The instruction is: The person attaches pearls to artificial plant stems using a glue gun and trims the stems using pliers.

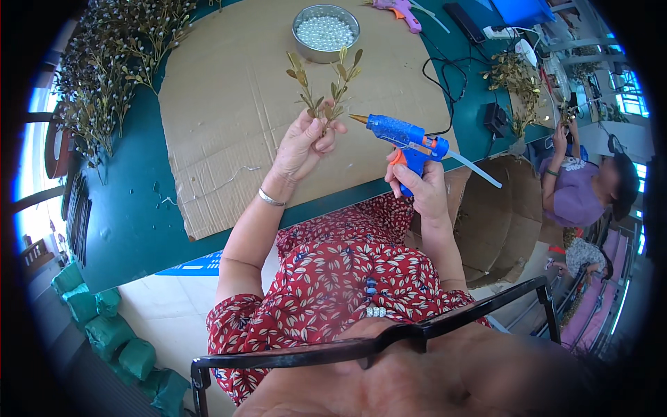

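My left hand [306, 142] pinches a small artificial leaf sprig [336, 90] by its lower stems, with its olive-gold leaves pointing up and away from me. In my right hand [425, 186] is a blue hot glue gun [399, 132], my fingers wrapped round its handle at the orange trigger. Its brass-coloured nozzle points left, close to the sprig and just right of my left fingers; I cannot tell whether they touch. A translucent glue stick [476, 168] sticks out of the gun's back end. Beyond the sprig, a round metal tin [325, 55] holds many pearly white beads.
Brown cardboard [229, 104] covers much of the green table [132, 222]. Bunches of leafy, beaded stems [104, 69] lie at the left. A pink glue gun [403, 12] and black cables are at the far right. A large cardboard box [504, 215] stands beside me; a person in purple [577, 184] works beyond.
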The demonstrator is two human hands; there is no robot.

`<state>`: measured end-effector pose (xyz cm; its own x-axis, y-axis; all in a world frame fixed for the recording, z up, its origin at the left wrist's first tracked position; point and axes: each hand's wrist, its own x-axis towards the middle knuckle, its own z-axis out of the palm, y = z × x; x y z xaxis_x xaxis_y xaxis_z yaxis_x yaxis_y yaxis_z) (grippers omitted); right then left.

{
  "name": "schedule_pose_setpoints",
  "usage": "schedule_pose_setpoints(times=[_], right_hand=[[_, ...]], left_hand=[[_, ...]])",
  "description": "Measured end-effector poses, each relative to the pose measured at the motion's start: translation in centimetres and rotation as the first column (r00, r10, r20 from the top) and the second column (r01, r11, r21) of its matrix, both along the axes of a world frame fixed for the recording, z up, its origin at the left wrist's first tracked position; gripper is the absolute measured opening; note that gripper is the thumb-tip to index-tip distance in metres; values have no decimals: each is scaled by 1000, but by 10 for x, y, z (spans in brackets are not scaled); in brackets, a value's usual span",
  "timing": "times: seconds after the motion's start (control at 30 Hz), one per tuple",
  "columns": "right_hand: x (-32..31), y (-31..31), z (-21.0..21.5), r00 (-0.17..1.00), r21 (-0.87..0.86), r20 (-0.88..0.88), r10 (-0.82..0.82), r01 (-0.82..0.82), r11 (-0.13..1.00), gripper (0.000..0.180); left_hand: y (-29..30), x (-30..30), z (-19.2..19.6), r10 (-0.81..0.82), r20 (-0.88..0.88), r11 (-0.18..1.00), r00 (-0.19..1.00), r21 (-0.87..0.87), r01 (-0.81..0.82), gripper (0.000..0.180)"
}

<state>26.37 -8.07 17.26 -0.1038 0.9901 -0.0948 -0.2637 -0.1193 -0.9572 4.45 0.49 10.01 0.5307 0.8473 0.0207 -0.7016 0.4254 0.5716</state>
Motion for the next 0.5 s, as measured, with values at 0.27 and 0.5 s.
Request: schedule_pose_setpoints(times=[0.27, 0.5], right_hand=[[-7, 7, -11, 998, -25, 54, -10, 12, 1000, 21], [-9, 8, -12, 997, -29, 80, 13, -11, 1000, 20]], left_hand=[[5, -4, -14, 53, 38, 992, 998, -119, -48, 37], [4, -3, -10, 106, -14, 990, 994, -92, -107, 35]])
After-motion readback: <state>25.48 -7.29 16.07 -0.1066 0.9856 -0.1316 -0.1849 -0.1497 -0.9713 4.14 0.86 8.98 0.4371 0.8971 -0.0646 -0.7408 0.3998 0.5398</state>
